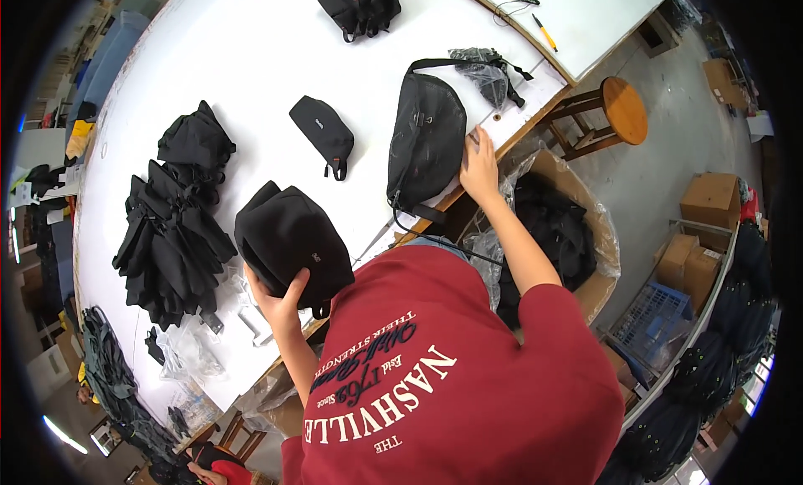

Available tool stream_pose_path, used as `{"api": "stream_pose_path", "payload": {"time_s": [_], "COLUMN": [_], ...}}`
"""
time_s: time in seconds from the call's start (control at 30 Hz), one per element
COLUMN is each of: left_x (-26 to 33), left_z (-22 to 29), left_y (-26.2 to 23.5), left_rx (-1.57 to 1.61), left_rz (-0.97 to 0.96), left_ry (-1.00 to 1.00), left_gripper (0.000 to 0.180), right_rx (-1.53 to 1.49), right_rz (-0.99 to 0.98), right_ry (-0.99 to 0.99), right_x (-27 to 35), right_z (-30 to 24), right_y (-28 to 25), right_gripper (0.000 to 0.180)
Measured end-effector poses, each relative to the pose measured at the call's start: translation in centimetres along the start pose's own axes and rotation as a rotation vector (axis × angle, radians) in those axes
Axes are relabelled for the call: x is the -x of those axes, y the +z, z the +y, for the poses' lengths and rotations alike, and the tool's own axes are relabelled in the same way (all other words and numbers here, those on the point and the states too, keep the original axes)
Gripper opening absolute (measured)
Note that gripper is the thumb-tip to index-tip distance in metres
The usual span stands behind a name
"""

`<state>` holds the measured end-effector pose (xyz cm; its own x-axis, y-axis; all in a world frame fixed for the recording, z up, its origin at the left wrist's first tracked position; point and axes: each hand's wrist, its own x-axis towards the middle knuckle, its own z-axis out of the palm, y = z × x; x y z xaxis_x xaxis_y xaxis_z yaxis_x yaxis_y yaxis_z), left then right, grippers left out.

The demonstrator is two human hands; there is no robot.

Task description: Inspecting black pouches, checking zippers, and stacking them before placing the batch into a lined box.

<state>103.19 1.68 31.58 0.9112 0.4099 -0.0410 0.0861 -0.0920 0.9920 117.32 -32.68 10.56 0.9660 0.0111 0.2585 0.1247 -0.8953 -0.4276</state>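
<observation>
Gripping a black pouch [288, 238] from beneath, the left hand [280, 305] lifts it just off the white table [251, 67]. The right hand [479, 169] lies flat, fingers spread, pinning a black sling bag [427, 138] at the table's right edge above a lined carton [585, 226] of black goods.

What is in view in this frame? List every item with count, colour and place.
Pouch: one, black, table's near edge, in left hand.
Waist bag: one, black, near edge, under right hand.
Small pouch: one, black, mid-table.
Bag pile: several, black, table left.
Folded bag: one, black, far side.
Plastic wrapper: one, clear, beside waist bag.
Pen: one, yellow, far table.
Stool: one, wooden, right.
Carton: one, brown, plastic-lined, holding black goods.
Table: one, white.
Left hand: gripping pouch.
Right hand: on waist bag.
</observation>
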Motion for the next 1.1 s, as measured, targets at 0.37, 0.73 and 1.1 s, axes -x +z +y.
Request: {"api": "stream_pose_path", "payload": {"time_s": [0.37, 0.73, 1.1], "left_x": [0.7, 0.2, -4.2], "left_z": [-0.2, -1.8, -10.6], "left_y": [0.8, -0.4, 4.3], "left_rx": [-0.007, -0.087, -0.728], "left_rz": [-0.026, -0.016, -0.507], "left_ry": [-0.072, -0.097, 0.287], "left_gripper": [0.074, 0.066, 0.079], "right_rx": [-0.132, -0.312, -0.628], "right_rz": [-0.167, -0.066, 0.245], "right_ry": [-0.037, 0.180, 0.523], "right_x": [2.1, 4.7, 5.4], "right_z": [-3.0, -4.8, -9.5], "right_y": [-0.3, 0.3, -3.2], "right_gripper": [0.066, 0.050, 0.024]}}
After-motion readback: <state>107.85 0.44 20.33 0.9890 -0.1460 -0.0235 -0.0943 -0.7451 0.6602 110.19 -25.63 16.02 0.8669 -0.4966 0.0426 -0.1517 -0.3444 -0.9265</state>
